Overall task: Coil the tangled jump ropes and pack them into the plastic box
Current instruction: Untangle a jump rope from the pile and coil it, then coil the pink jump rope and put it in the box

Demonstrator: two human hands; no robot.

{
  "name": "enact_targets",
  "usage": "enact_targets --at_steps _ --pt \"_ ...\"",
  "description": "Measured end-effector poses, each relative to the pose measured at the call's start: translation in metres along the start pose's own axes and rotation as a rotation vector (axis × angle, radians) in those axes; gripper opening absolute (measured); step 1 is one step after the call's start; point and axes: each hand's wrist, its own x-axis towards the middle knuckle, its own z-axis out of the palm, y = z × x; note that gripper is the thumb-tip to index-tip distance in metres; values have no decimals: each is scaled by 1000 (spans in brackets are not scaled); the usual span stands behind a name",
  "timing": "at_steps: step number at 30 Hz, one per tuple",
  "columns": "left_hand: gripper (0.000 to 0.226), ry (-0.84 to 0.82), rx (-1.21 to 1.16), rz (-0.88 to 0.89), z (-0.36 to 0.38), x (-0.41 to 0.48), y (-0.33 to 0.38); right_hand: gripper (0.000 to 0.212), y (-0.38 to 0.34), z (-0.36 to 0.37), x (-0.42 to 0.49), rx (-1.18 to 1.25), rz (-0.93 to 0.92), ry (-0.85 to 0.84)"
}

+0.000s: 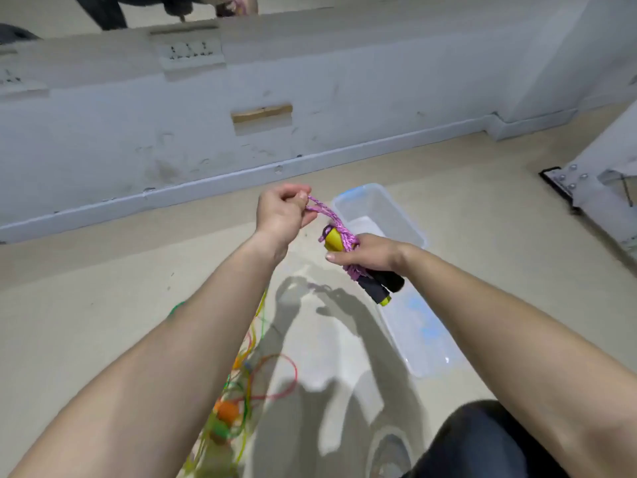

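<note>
the left hand (284, 210) is raised above the floor (103, 305), its thumb and curled fingers pinching a loop of the purple rope (339, 232). the rope runs down and to the right from that pinch to the right hand (365, 251), which grips the two yellow and black handles (386, 284) held together, with turns of the purple rope wrapped round them. the bundle is in the air just above the clear plastic box (403, 215), which sits on the floor near the white wall (206, 132). under the left forearm a tangle of green, yellow and red ropes (238, 384) lies loose on the floor, with an orange handle (225, 410) in it. a dark trouser knee (482, 439) shows at the lower right
</note>
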Motion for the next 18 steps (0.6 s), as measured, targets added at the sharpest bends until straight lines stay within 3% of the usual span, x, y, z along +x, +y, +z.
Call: enact_targets --at_steps 4,7,11,13,18 --pt "21 -44 227 105 61 63 -52 51 60 -50 64 -6 137 163" --pt "25 -46 213 107 102 102 -92 69 97 -72 111 86 205 244" --pt "25 -27 271 144 142 146 -146 71 129 -80 172 130 233 323" --pt "21 -64 488 253 148 164 -175 71 141 -77 198 28 239 346" --pt "26 -350 1215 495 143 192 -221 77 175 -59 243 -394 237 476"
